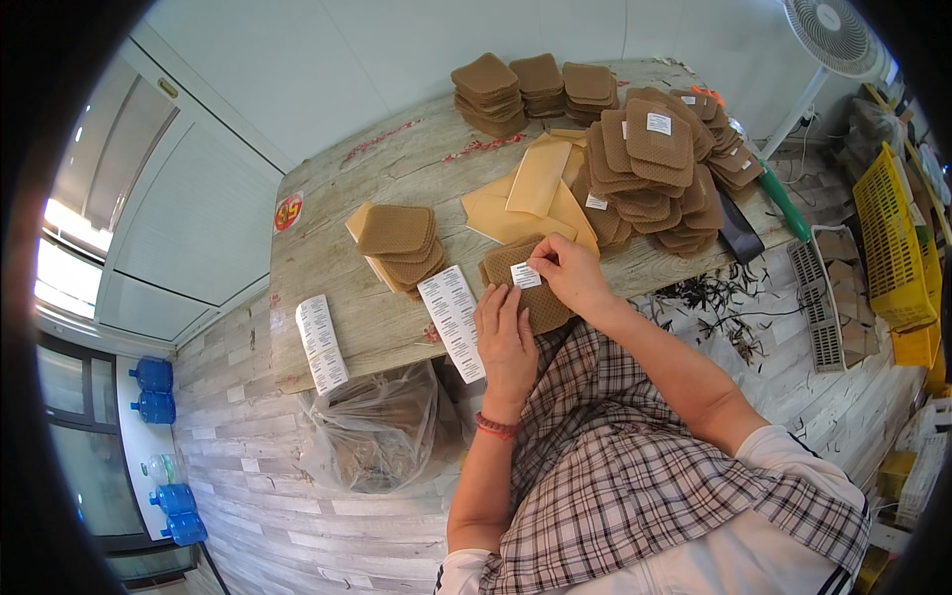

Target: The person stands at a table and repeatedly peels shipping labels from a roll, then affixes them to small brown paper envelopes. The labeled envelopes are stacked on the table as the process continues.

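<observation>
A brown textured square pad (pixel 543 309) with rounded corners lies on a small pile at the table's front edge. A white printed label (pixel 526 275) rests on its upper face. My right hand (pixel 573 275) pinches the label's upper right corner between thumb and forefinger. Flat on the pad, the fingertips of my left hand (pixel 506 331) touch just below the label, holding nothing. Beside the left hand, a sheet of printed labels (pixel 452 320) hangs partly over the table edge. A second pile of brown pads (pixel 401 242) stands to the left.
Another label strip (pixel 321 342) lies on the wooden table (pixel 357 178). Yellow-tan backing paper (pixel 535 182) is behind the hands. Labelled pads (pixel 654 163) are heaped at right, near a green-handled tool (pixel 781 197). Unlabelled stacks (pixel 487 89) stand at the back. A plastic bag (pixel 379 439) sits below.
</observation>
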Tool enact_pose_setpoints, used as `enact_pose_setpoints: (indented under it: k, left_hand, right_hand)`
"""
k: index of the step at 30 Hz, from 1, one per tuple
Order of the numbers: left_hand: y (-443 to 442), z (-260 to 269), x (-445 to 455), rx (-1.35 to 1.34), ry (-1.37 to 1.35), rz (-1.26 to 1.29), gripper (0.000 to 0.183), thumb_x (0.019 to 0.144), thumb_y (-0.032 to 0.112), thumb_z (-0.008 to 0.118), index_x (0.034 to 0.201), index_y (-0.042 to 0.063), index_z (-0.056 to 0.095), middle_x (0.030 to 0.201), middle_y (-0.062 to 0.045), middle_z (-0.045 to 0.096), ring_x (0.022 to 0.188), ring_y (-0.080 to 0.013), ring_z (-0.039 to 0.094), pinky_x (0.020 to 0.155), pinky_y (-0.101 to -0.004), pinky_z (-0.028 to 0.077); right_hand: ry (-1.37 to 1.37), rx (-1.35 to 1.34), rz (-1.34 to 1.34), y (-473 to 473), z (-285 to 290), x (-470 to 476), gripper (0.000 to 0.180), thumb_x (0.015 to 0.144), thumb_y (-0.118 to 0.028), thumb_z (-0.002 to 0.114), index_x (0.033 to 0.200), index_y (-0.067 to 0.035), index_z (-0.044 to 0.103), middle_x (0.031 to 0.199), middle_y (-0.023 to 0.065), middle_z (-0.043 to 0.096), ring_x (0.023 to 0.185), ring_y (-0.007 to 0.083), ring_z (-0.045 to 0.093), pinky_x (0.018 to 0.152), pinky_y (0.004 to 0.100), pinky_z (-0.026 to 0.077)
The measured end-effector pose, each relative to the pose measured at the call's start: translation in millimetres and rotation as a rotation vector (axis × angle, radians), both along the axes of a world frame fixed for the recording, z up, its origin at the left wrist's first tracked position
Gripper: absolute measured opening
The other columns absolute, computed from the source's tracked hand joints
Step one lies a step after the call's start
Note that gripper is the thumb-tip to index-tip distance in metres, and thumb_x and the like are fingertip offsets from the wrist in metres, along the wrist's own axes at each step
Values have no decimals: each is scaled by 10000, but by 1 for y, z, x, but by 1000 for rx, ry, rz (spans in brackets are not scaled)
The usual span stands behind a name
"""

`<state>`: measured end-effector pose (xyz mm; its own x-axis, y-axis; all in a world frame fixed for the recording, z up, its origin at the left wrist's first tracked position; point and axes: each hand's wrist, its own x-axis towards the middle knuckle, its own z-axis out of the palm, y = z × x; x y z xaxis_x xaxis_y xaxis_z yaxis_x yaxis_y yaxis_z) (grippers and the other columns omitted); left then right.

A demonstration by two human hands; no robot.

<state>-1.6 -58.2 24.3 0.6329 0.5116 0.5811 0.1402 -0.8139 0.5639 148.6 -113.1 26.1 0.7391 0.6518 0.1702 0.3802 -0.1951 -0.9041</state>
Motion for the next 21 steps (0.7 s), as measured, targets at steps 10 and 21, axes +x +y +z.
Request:
enact_pose_setpoints:
  k: [10, 21]
  left_hand:
    - [3, 13, 1, 80, 208, -31, 426, 824, -5, 613, 1248, -22, 584, 1185, -171, 530, 1161, -362, 486, 998, -451, 407]
    - [12, 23, 1, 315, 345, -94, 447, 848, 50, 588, 1292, 0, 560, 1360, -126, 520, 1325, -312, 410, 1146, -507, 241]
  right_hand:
    - [17, -17, 4, 1, -2, 3, 157, 841, -155, 703, 872, -22, 626, 800, 117, 684, 743, 293, 658, 672, 384, 501]
    - [-121, 9, -1, 0, -2, -1, 124, 839, -105, 682, 900, -27, 609, 826, 123, 647, 753, 310, 645, 670, 398, 503]
